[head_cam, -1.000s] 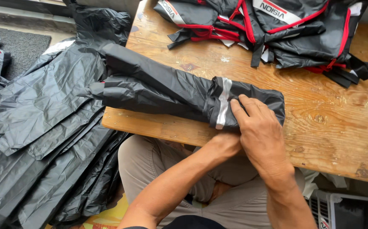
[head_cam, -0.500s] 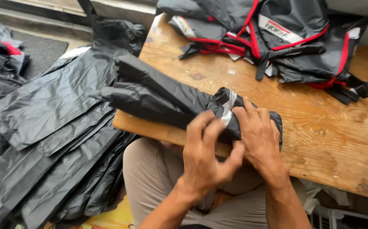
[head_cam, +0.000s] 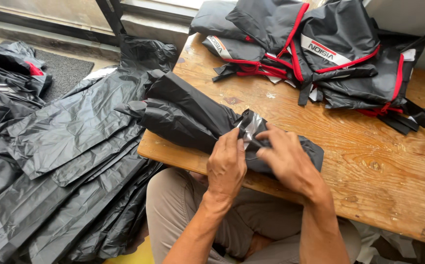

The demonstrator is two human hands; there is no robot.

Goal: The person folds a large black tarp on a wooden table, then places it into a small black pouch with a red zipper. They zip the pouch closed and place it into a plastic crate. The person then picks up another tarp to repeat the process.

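A folded black waterproof garment (head_cam: 188,115) with a silver reflective strip (head_cam: 249,128) lies across the near left part of the wooden table (head_cam: 369,146). My left hand (head_cam: 227,164) grips its rolled end just left of the strip, fingers curled over the fabric. My right hand (head_cam: 288,161) presses and pinches the same end from the right, covering part of the fabric. The garment's far end hangs over the table's left edge.
A heap of black garments with red piping and white panels (head_cam: 320,54) fills the table's far side. Several black garments (head_cam: 60,161) lie spread on the floor at left, with more bunched at the far left (head_cam: 7,73). My knees are under the table's near edge.
My left hand has come up from under the table edge onto the garment's rolled end, beside my right hand. The view has shifted slightly to the right.
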